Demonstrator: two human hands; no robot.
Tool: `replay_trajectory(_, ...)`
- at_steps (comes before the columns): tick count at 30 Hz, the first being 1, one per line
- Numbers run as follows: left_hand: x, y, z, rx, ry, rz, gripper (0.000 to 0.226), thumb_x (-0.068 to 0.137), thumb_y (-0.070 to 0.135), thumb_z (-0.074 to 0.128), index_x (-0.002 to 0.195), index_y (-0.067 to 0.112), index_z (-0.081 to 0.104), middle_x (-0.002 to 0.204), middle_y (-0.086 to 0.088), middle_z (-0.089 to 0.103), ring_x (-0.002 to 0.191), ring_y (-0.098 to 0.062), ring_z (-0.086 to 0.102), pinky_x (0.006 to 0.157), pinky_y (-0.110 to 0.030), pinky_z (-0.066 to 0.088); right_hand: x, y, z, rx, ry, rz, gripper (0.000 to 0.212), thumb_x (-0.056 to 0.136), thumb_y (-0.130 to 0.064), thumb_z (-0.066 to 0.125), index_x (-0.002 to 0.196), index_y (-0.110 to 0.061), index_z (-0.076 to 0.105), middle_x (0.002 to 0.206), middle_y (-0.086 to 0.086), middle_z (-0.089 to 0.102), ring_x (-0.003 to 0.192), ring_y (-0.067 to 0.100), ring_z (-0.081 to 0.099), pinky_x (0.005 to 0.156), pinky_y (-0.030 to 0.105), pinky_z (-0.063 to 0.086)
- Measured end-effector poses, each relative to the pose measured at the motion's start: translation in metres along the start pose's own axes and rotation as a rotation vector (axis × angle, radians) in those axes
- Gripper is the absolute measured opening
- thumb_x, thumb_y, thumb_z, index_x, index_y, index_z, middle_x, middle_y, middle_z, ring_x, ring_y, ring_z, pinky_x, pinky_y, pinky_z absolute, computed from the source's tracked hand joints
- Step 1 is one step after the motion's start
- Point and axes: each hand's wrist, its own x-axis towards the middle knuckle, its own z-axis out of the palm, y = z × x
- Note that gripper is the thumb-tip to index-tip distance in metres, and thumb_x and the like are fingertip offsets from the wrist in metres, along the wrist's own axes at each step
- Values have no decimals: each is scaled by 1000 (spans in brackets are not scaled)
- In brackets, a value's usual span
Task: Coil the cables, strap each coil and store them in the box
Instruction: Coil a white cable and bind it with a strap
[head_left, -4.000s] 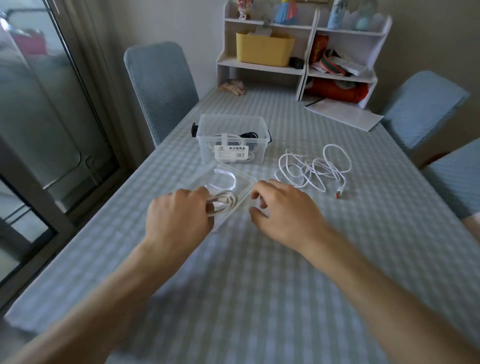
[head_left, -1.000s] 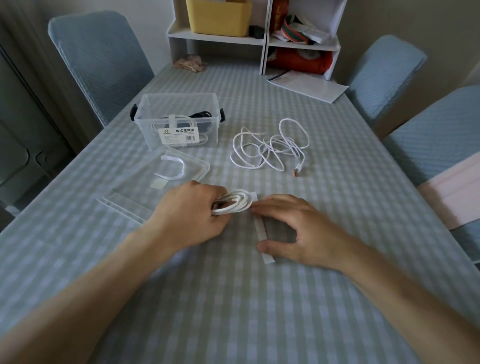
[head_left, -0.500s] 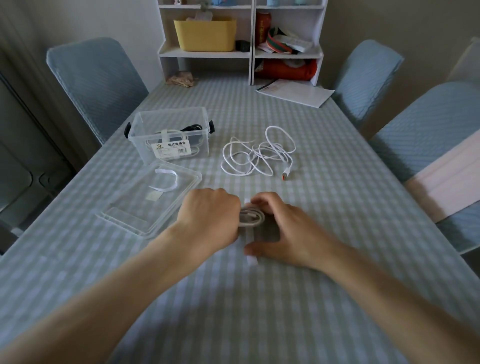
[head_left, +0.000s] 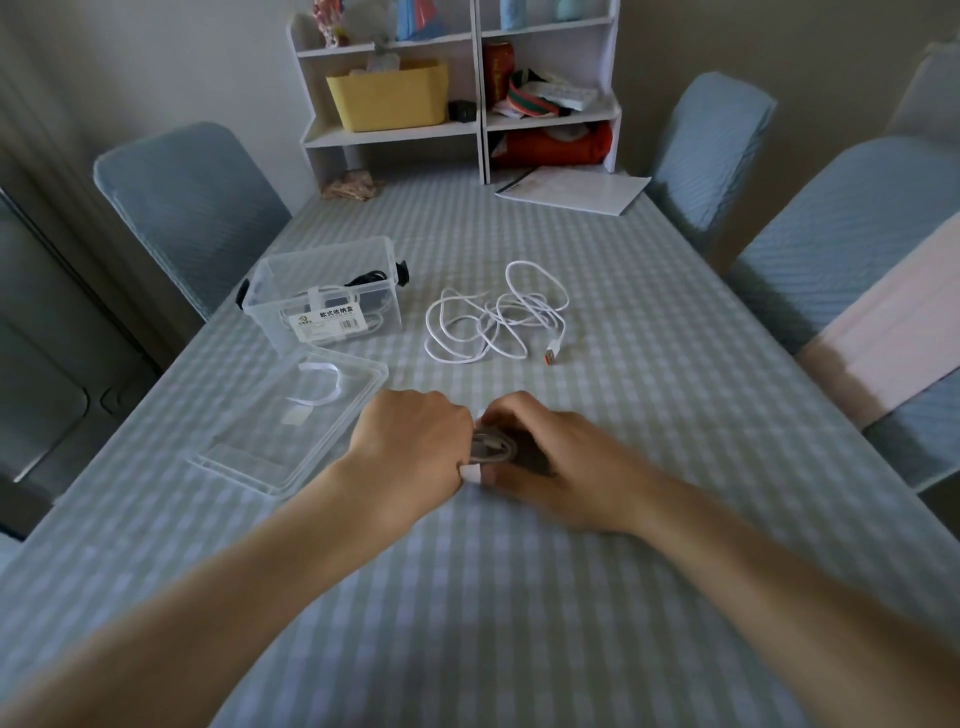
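- Head view, centre: left hand (head_left: 415, 441) with fingers curled, gripping the left end of a white coil (head_left: 492, 447) that lies on the table (head_left: 675, 405).
- Right hand (head_left: 561, 462) just at 3 o'clock of the left, fingers curled over the coil's far and right side; thumb near a white strap (head_left: 471, 474), whose end shows at the coil's 6 o'clock edge. Whether the thumb pinches the strap cannot be told.
- Loose cable (head_left: 498, 317), white with an orange-tipped plug, lies uncoiled at 12 o'clock of the hands, well apart from them.
- Box (head_left: 327, 296), clear plastic with a label, stands at 11 o'clock of the hands, just beside the loose cable's 9 o'clock side; strapped white and black cables lie inside.
- Lid (head_left: 291, 431) lies flat at 9 o'clock of the left hand, near the box; a second strap (head_left: 319, 387) curls on it.
- Shelf (head_left: 467, 88) stands at the table's 12 o'clock end; paper (head_left: 571, 192) lies near it; chairs (head_left: 192, 208) surround the table.
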Motion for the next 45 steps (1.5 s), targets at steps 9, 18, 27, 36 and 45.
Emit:
replay_trajectory(9,1,5,-1,25,-11,-32,23,90,15,47,72,19,34,69,4,38,60,-15,39,52,-27,25,-4,4,-4,-16,20,-81,44,95,-58,51,107,-18,65,98,-4,69,87,11,66,74,41,52)
replay_trajectory(18,1,5,5,127,39,86,16,95,12,44,111,14,46,105,-3,57,94,-24,61,49,-28,19,-12,5,-2,-288,90,-197,29,92,-32,50,107,-27,74,115,-13,69,103,13,67,69,39,57)
replay_trajectory(27,-30,-39,50,-537,289,168,78,76,32,72,143,35,32,132,13,50,114,-15,58,79,-33,53,-8,-4,3,-466,24,-108,27,90,-33,48,96,-22,71,105,-10,71,106,13,61,74,39,55)
replay_trajectory(36,-25,-48,80,-887,439,354,33,82,44,64,110,29,73,123,8,65,110,-4,62,95,-16,45,-12,-13,10,-495,121,-170,26,90,-27,47,79,-17,68,81,-9,66,85,17,62,64,34,54)
replay_trajectory(45,-19,-55,84,-857,475,482,26,88,48,63,102,32,78,120,7,65,99,-4,66,79,-28,55,-20,-21,19,-523,183,-125,27,91,-27,48,79,-16,69,89,-5,69,86,19,63,66,34,53)
